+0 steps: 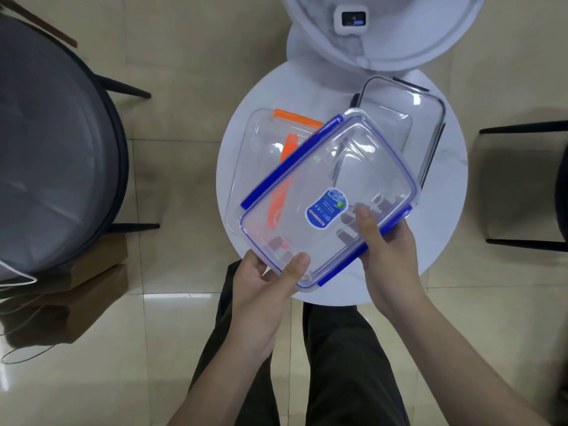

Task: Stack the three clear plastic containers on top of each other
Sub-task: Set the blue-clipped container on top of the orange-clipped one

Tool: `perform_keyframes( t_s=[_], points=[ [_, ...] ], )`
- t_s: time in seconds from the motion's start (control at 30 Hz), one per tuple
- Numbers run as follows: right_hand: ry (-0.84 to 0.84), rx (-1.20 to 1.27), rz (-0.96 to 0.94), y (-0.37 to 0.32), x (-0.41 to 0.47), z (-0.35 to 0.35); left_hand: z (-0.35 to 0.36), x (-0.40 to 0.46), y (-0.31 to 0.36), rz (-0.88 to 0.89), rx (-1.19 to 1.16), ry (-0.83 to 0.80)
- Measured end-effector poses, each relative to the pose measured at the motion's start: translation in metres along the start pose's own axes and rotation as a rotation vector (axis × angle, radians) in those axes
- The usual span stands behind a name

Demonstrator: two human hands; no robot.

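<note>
A clear container with blue clips (332, 167) and a blue label is held tilted above the small round white table (442, 229). My left hand (270, 284) grips its near left corner, thumb on the lid. My right hand (384, 241) grips its near right edge, thumb on top. Under it at the left lies a clear container with orange clips (261, 149). At the back right sits a clear container with dark grey clips (408, 106), partly covered by the blue one.
A larger round white table (430, 47) with a small white device (352, 20) stands behind. A grey cushioned chair (52, 142) is at the left, a black chair frame (522, 186) at the right. A brown paper bag (76, 302) rests on the tiled floor. My legs are below.
</note>
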State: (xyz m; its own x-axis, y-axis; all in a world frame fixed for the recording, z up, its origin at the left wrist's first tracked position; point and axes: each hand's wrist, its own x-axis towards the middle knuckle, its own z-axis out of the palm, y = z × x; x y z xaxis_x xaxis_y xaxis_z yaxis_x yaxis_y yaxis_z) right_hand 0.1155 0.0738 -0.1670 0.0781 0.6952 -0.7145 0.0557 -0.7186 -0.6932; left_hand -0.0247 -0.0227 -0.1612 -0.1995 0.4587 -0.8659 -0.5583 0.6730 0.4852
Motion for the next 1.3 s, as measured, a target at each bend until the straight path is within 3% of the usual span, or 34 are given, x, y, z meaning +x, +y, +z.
perform_keyframes(
  t_s=[0.4,0.9,1.3],
  points=[
    [-0.07,-0.173,-0.104,-0.028,0.036,0.047,-0.046,0.04,0.04,0.112,0.045,0.095],
    [-0.075,-0.215,-0.082,-0.012,0.055,0.072,-0.058,0.066,0.048,0.133,0.376,0.129],
    [0.105,-0.264,-0.186,0.014,0.06,0.083,-0.036,0.091,0.075,0.255,0.512,0.145]
  ],
)
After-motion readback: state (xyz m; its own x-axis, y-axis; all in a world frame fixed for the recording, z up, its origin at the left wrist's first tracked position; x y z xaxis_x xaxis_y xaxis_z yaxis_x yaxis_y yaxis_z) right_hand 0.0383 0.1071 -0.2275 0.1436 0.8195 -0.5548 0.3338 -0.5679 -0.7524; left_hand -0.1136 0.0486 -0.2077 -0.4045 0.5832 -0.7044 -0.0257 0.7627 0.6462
